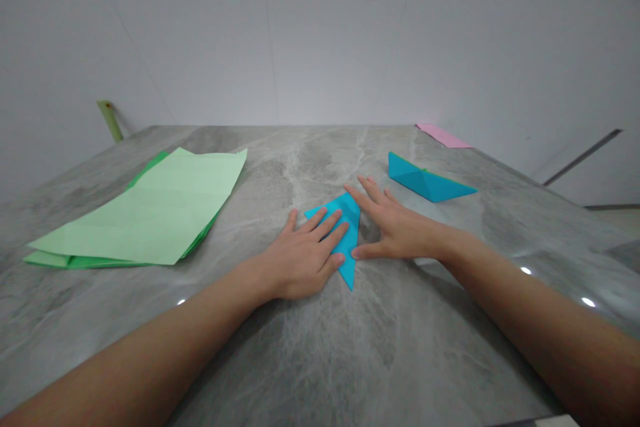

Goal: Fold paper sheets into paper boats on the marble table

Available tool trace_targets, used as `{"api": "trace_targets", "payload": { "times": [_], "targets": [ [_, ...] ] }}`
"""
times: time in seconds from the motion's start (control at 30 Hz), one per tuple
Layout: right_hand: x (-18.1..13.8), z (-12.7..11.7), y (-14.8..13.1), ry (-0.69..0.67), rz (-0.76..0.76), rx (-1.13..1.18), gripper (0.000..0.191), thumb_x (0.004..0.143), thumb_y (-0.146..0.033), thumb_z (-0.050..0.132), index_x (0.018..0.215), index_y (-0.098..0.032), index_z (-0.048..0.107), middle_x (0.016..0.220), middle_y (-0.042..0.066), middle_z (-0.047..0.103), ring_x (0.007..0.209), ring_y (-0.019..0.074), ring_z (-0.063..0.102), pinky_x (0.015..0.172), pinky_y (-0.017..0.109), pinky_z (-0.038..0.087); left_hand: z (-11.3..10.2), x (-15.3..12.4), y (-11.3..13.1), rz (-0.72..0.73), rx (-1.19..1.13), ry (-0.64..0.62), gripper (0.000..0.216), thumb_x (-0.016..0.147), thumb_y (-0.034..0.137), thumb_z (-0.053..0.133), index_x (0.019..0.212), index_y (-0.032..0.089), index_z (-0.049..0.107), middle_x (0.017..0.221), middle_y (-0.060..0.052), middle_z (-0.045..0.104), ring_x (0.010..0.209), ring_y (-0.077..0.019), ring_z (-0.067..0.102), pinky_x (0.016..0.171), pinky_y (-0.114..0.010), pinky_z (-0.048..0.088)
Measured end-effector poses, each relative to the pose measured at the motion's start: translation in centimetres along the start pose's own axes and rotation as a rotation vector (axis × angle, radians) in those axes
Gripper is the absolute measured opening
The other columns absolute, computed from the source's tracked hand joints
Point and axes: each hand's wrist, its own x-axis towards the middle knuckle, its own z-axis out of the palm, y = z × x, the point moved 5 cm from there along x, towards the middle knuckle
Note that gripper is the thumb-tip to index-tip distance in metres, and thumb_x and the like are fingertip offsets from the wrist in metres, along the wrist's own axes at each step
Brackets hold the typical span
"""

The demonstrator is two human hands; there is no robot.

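A folded piece of blue paper lies flat on the grey marbled table, with one pointed corner toward me. Across its left part rests my left hand, palm down with the fingers spread, covering much of it. My right hand is at the paper's right edge, fingers apart; its thumb tip and forefinger tip are at the edge, and no grip shows. Beyond the right hand sits a blue folded paper boat with a bit of green along its top.
At the left lies a stack of light green paper with darker green sheets under it. A pink paper is at the far right corner. Behind the table rises a pale wall; a light green strip shows beyond its left edge.
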Motion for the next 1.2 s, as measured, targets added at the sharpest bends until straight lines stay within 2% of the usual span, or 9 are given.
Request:
{"api": "trace_targets", "payload": {
  "times": [0.27,0.5,0.87,1.0,1.2],
  "targets": [
    [-0.1,0.2,-0.9,-0.018,-0.007,0.027,0.115,0.073,-0.059,0.070,0.157,-0.021,0.001,0.163,0.020,-0.007,0.147,0.0410,-0.008,0.114,0.065,0.012,0.1,0.0,0.0,-0.013,0.004,0.002,0.062,0.102,0.052,0.013,0.156,0.021,0.016,0.163,-0.009,0.008,0.149,-0.0340,0.004,0.112,-0.069,0.007],
    [0.0,1.0,-0.6,-0.028,0.002,0.068,0.121,0.069,-0.063,0.071,0.157,-0.019,0.002,0.162,0.022,-0.004,0.146,0.0423,-0.008,0.113,0.068,0.011,0.2,0.0,-0.1,0.000,-0.008,0.021,0.064,0.101,0.055,0.013,0.156,0.023,0.017,0.163,-0.009,0.010,0.149,-0.0333,0.006,0.113,-0.068,0.007],
    [-0.5,1.5,-3.4,-0.116,-0.041,0.119,0.136,0.059,-0.070,0.074,0.157,-0.018,-0.004,0.162,0.020,-0.008,0.147,0.0405,-0.011,0.115,0.066,0.004,-0.1,0.1,0.3,0.004,-0.002,0.012,0.062,0.101,0.050,0.017,0.156,0.022,0.011,0.163,-0.010,0.005,0.150,-0.0330,0.006,0.112,-0.069,0.007],
    [-0.3,1.5,-2.7,-0.152,0.020,0.118,0.140,0.057,-0.073,0.074,0.156,-0.012,-0.004,0.161,0.024,-0.009,0.146,0.0404,-0.014,0.115,0.065,0.002,0.0,0.0,0.1,0.001,-0.013,0.006,0.070,0.099,0.057,0.022,0.157,0.021,0.006,0.162,-0.010,0.002,0.149,-0.0341,0.004,0.112,-0.069,0.006],
    [0.1,1.3,-1.5,-0.126,0.016,0.147,0.136,0.060,-0.071,0.074,0.156,-0.017,-0.005,0.162,0.021,-0.005,0.146,0.0403,-0.013,0.114,0.066,0.002,-0.3,-0.3,0.2,0.019,-0.032,-0.008,0.078,0.095,0.065,0.024,0.156,0.020,0.010,0.162,-0.011,0.003,0.149,-0.0361,0.004,0.112,-0.070,0.004]
  ]
}}
